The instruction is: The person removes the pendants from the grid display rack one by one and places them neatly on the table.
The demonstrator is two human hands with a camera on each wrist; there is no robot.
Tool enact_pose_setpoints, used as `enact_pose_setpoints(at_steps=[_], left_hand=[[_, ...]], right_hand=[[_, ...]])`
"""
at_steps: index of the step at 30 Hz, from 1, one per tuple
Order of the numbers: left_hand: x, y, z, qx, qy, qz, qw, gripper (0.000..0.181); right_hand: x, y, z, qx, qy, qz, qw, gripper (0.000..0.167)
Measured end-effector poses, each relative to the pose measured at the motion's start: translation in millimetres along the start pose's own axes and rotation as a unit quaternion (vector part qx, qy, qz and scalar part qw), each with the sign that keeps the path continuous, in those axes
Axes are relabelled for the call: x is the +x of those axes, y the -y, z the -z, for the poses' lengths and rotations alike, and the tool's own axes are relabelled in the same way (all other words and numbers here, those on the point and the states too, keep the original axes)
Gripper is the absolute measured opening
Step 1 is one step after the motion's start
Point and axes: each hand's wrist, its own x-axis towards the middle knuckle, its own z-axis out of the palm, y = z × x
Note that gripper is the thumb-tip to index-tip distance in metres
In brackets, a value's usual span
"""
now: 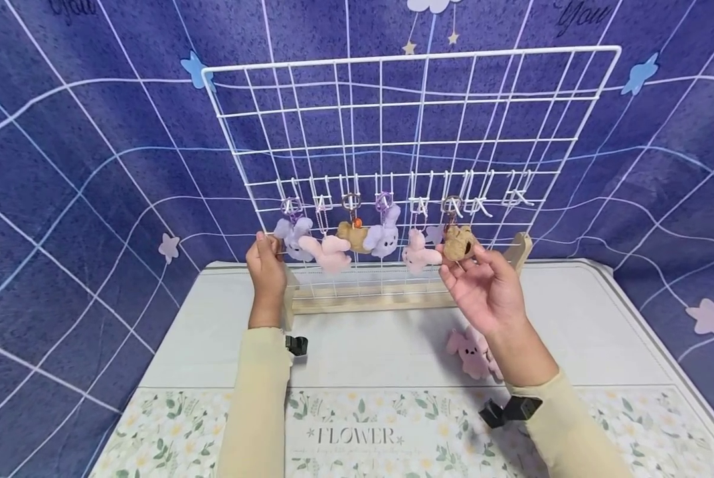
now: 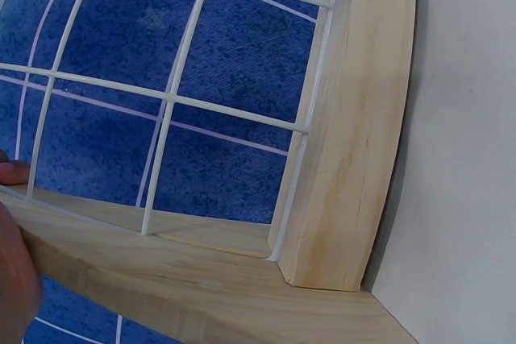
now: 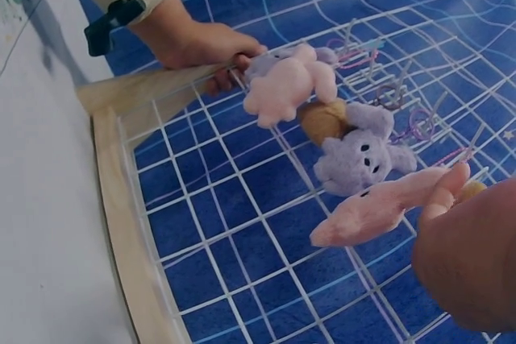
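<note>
In the head view my left hand (image 1: 267, 265) grips the left wooden post (image 1: 289, 299) of a white wire grid rack (image 1: 380, 126). The right wrist view shows the same left hand (image 3: 201, 44) curled round that post. With its fingertips my right hand (image 1: 485, 285) holds a brown plush keychain (image 1: 458, 243), whose ring hangs on a hook. Just left of it a pink plush keychain (image 1: 416, 255) hangs close to the fingers. Further left hang a lilac plush (image 1: 384, 238), a brown plush (image 1: 352, 237), a pink plush (image 1: 331, 255) and another lilac plush (image 1: 297, 238).
Several white hooks (image 1: 518, 192) line the grid's right part. On the white table (image 1: 362, 345) a pink plush keychain (image 1: 471, 352) lies under my right forearm. A floral mat (image 1: 357, 411) covers the near side. Behind the rack hangs a blue patterned cloth (image 1: 123, 186).
</note>
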Motion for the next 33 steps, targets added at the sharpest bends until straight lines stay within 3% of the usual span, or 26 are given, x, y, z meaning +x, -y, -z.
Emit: enact_pose_setpoints(at_steps=[6, 15, 23, 33], left_hand=[[0.4, 0.9, -1.3, 0.006, -0.003, 0.001, 1.0, 0.05], [0.6, 0.0, -1.5, 0.007, -0.001, 0.001, 1.0, 0.05], [-0.6, -0.3, 0.4, 0.006, 0.001, 0.001, 1.0, 0.051], [1.3, 1.2, -0.2, -0.001, -0.001, 0.002, 1.0, 0.05]], right_hand=[[-5.0, 2.7, -5.3, 0.018, 0.035, 0.004, 0.9992, 0.042], [-17.3, 5.2, -16.9, -0.023, 0.085, 0.037, 0.9955, 0.056], [-25.0, 6.6, -24.5, -0.004, 0.152, 0.044, 0.9874, 0.051], [-32.0, 8.0, -31.8, -0.054, 0.197, 0.069, 0.9765, 0.049]])
